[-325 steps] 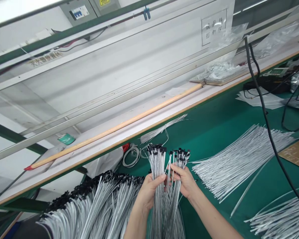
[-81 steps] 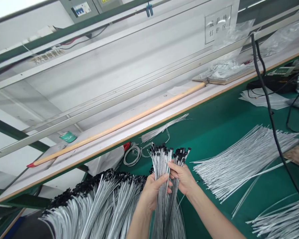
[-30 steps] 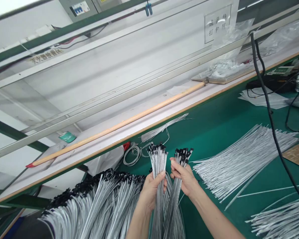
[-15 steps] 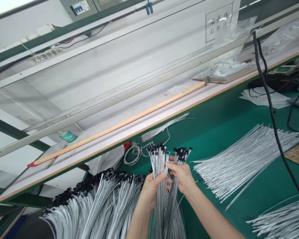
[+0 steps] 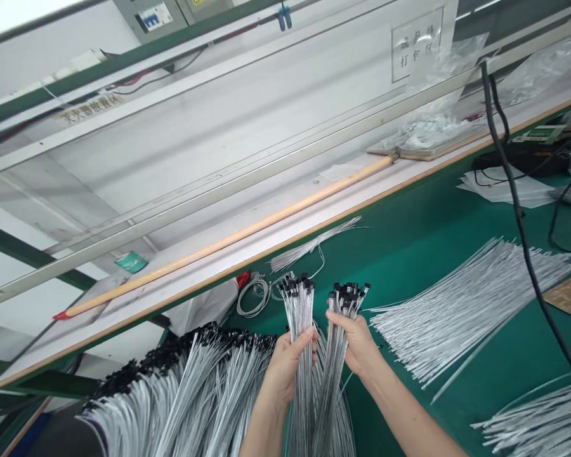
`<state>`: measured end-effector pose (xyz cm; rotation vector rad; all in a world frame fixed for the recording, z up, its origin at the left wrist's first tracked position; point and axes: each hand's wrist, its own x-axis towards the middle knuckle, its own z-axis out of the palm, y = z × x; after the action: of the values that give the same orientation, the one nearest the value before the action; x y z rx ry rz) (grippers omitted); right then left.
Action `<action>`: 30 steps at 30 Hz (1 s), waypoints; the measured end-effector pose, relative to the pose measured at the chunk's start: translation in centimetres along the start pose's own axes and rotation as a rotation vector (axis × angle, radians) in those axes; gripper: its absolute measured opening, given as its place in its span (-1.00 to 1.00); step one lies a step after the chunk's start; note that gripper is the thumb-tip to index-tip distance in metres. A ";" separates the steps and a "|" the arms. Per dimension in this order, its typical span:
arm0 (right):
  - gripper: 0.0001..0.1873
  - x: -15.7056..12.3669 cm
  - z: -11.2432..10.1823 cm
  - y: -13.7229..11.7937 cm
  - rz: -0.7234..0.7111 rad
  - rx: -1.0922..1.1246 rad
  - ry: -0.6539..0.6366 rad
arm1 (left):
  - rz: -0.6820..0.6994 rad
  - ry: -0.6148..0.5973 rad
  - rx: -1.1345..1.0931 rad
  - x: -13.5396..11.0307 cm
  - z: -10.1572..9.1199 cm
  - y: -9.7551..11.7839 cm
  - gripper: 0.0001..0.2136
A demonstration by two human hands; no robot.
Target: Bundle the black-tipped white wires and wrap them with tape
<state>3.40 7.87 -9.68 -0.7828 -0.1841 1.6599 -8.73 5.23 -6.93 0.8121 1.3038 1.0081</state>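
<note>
My left hand (image 5: 285,362) is closed round a bundle of thin grey cables (image 5: 301,314) whose upper ends carry small black connectors. A second bundle of the same cables (image 5: 337,339), also black-tipped, is gripped in my right hand (image 5: 359,339), with the thumb across it just below the connectors. Both bundles stand roughly upright side by side, with a narrow gap between their tops. Their lower lengths run down together past the bottom edge. To the left leans a large heap of similar cables (image 5: 214,387) with black ends.
On the green table (image 5: 390,235) lie a spread of grey cables (image 5: 471,304), another pile (image 5: 547,419) and a small thin bundle (image 5: 314,244). A black cord (image 5: 516,203) hangs at right. A wooden pole (image 5: 233,236) rests along the white shelf (image 5: 185,279).
The two bundles have moved apart at the top. My right fingers have drawn away from the left bundle, and a few cables between them now sit with the right one.
</note>
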 end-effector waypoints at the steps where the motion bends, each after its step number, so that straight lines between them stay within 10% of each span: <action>1: -0.71 0.1 -0.2 0.0 0.016 0.031 -0.005 | -0.007 0.001 0.002 0.0 0.0 0.0 -0.74; 8: -0.63 0.5 -0.5 0.4 -0.009 0.023 -0.140 | 0.021 -0.041 0.027 0.1 0.2 0.1 -0.76; 30: -0.60 0.4 0.2 0.5 -0.072 -0.151 0.034 | -0.010 -0.030 0.001 0.0 0.3 0.1 -0.70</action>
<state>2.84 8.19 -9.91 -0.9069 -0.3132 1.5764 -8.46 5.32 -6.82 0.8181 1.2816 0.9840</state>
